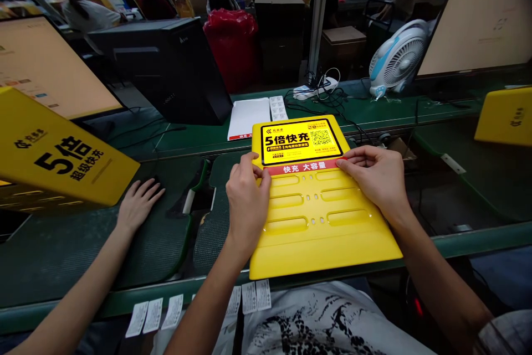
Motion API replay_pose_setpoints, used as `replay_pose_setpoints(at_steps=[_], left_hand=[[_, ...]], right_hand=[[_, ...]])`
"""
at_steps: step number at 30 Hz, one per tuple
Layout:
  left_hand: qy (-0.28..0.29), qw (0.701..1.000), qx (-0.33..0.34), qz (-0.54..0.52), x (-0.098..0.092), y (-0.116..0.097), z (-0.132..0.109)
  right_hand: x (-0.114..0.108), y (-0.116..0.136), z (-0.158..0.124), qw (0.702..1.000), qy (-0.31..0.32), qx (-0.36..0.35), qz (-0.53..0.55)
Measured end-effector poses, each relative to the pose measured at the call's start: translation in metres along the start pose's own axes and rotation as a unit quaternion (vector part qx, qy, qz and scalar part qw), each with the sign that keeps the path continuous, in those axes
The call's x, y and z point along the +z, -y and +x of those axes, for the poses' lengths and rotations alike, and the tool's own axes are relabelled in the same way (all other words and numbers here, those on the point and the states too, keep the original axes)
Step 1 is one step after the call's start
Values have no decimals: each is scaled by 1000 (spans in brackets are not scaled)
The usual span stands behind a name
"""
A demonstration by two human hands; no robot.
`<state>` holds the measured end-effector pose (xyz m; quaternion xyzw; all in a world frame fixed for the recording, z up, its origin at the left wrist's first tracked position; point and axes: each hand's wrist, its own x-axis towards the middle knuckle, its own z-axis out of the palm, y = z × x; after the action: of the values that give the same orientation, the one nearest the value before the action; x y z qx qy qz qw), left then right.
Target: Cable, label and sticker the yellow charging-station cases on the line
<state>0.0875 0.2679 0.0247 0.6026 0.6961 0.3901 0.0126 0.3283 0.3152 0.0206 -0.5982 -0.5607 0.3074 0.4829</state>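
Two hands of mine hold one yellow plastic panel (316, 222), at 12 o'clock on the green bench (457, 178). Left hand (248, 205): closed, gripping the panel's left side beside its red strip (301, 166). Right hand (376, 178): fingers curved, gripping the strip's right end. One co-worker's hand (139, 205): open, at 9 o'clock, on a dark green mat (62, 255).

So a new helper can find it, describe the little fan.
Look past the yellow panel to the far green workbench. Toward its right end, left of the big monitor, sits a small white fan with blue trim, its grille facing left toward a tangle of black cables.
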Motion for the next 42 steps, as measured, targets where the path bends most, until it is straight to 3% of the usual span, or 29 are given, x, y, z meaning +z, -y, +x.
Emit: replay_pose_setpoints(at_steps=[31, 38, 42], left_hand=[[17, 1000, -18, -11, -3, -2, 1], [69, 995, -72, 10, -10, -8, 15], [82, 992, -92, 5, -13, -12, 19]], right_hand=[[-1, 5, 6, 999, 22, 24, -8], [-2, 7, 10, 994, 33, -2, -100], [0, 12, 5, 986, 4, -28, -164]])
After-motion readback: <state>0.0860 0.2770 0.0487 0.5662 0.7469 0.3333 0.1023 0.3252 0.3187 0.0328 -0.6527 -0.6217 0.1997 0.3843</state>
